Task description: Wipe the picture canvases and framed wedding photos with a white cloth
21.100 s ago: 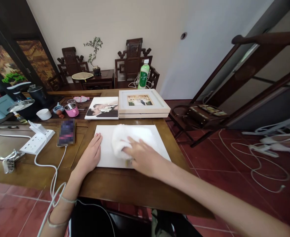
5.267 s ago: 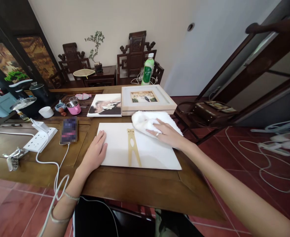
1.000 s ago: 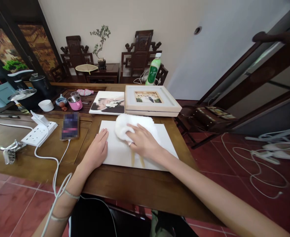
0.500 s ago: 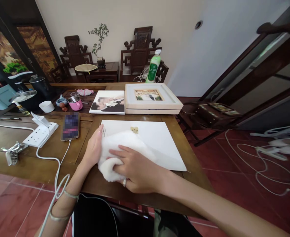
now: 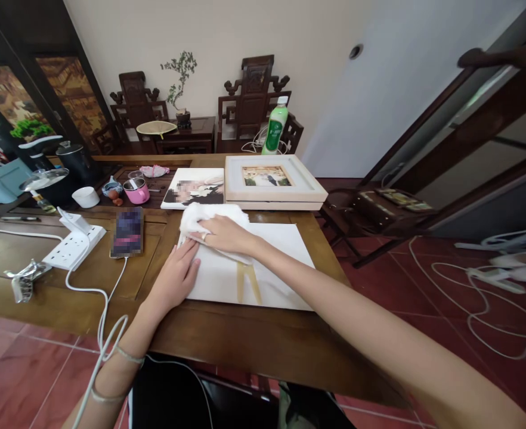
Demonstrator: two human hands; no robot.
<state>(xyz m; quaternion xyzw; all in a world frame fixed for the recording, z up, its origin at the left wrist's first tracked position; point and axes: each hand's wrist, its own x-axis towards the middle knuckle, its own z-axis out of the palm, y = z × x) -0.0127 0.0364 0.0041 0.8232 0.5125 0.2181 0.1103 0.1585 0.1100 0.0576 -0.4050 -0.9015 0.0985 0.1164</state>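
A flat white panel [image 5: 216, 283] lies on the wooden table, with two tan strips [image 5: 247, 283] in a narrow V on its face. My right hand [image 5: 223, 234] presses a fluffy white cloth [image 5: 195, 215] onto the panel's far left part, fingers bunched into it. The cloth hangs over the panel's far edge and hides that corner. On the panel's left edge rests my left hand [image 5: 178, 275], laid flat with fingers stretched toward the cloth and holding nothing.
Behind the panel lie a photo print [image 5: 195, 189] and a cream picture frame [image 5: 276, 199], with a green bottle [image 5: 275, 128] beyond. To the left are a phone [image 5: 127, 232] on a cable, a white power strip [image 5: 76, 245] and a pink cup [image 5: 136, 192].
My right hand has moved the cloth away from me to the panel's far left corner, uncovering the tan strips. My left hand has slid nearer and now lies on the panel's edge.
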